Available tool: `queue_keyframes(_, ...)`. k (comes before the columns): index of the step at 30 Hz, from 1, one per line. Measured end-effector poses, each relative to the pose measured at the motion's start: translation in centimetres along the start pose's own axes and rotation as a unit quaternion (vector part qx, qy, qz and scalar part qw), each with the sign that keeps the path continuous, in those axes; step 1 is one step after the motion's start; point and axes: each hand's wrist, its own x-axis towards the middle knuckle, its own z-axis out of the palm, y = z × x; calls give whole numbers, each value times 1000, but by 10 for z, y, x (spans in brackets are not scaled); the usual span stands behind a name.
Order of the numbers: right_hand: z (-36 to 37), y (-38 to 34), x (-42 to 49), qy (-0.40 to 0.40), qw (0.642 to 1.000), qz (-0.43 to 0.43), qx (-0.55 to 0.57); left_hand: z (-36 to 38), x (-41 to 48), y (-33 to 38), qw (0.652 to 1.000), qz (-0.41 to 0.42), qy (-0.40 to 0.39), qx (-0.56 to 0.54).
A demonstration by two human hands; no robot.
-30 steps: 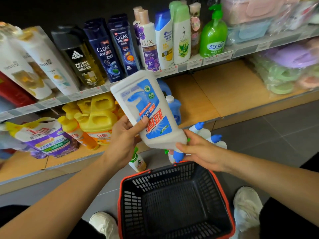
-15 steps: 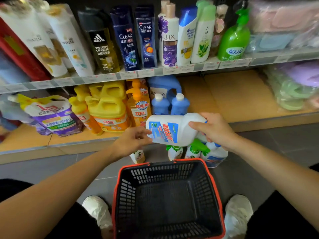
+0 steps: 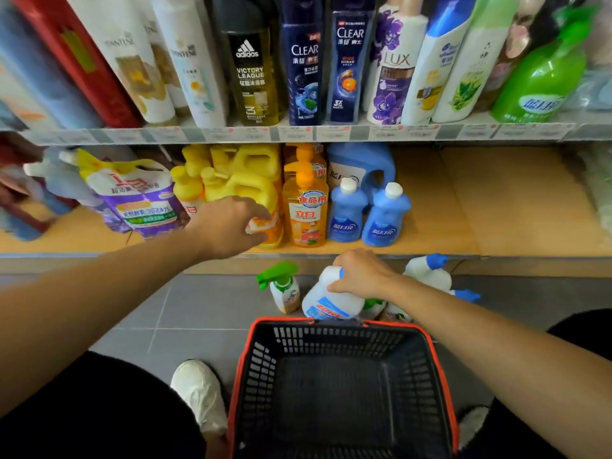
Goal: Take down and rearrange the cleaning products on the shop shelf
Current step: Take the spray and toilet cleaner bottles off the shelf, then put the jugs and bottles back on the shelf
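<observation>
My right hand [image 3: 361,273] grips the top of a white cleaner bottle [image 3: 331,301] with a blue label, which stands on the grey floor just behind the basket. My left hand [image 3: 228,226] reaches to the lower shelf [image 3: 463,210], its fingers loosely spread in front of a yellow jug [image 3: 255,187]; whether it holds the jug is unclear. An orange pump bottle [image 3: 306,210] and two blue bottles [image 3: 346,210] stand to the right of the jug. A green-trigger spray bottle [image 3: 283,286] and white bottles with blue caps [image 3: 427,273] stand on the floor.
A black basket with an orange rim [image 3: 331,323] sits between my feet, holding nothing. A purple refill bag [image 3: 139,197] lies at the left of the lower shelf. Shampoo bottles fill the upper shelf [image 3: 298,132]. My white shoe [image 3: 198,392] is beside the basket.
My right hand has lowered the white bottle from in front of the shelf down to the floor. My left hand let go of it and moved up to the yellow jug.
</observation>
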Motion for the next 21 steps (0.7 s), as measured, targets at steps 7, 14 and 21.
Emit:
queue_keyframes(7,31,1,22,-86,995,-5,-45,12,25,-46,995,-20,96,14)
queue_keyframes(14,23,-7,28,-126,991,-16,-41,23,38,-70,994,-58,81,49)
queue_keyframes(21,6,-14,19,-140,989,-17,-49,14,31,-78,999,-8,41,-30)
